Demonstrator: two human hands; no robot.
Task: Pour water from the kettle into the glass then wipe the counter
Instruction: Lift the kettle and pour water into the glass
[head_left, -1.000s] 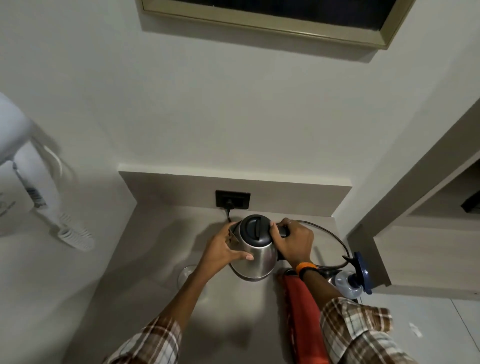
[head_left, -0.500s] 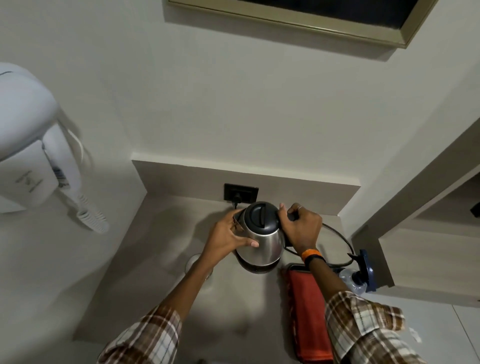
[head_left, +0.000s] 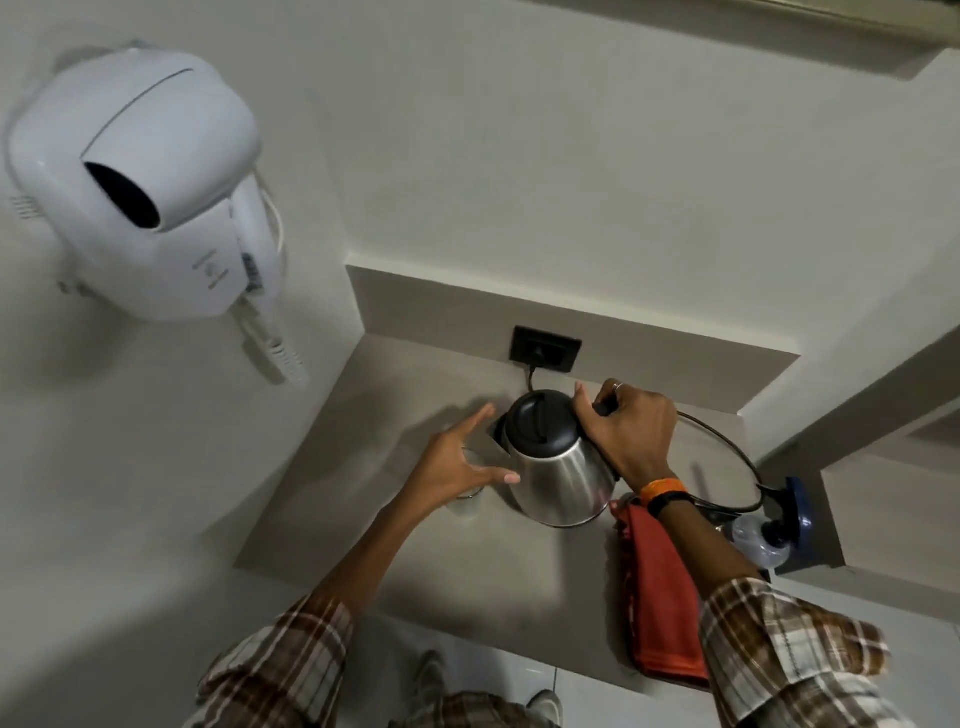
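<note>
A steel kettle (head_left: 566, 467) with a black lid is near the back of the grey counter (head_left: 405, 384), tilted a little with its spout to the left. My right hand (head_left: 634, 436) is closed around its handle. My left hand (head_left: 452, 462) has its fingers spread just left of the kettle, with the thumb close to the steel side. A clear glass (head_left: 467, 503) stands on the counter beneath that hand, mostly hidden by it. A red cloth (head_left: 660, 587) lies on the counter under my right forearm.
A black socket (head_left: 545, 348) sits in the back wall, and its cord (head_left: 727, 441) loops off to the right. A plastic bottle (head_left: 753, 540) with a blue cap lies at the counter's right end. A white wall-mounted hair dryer (head_left: 150, 187) hangs on the left.
My left hand has come off the kettle's side and opened over the glass. The kettle has tipped slightly left in my right hand. The view has shifted down and left.
</note>
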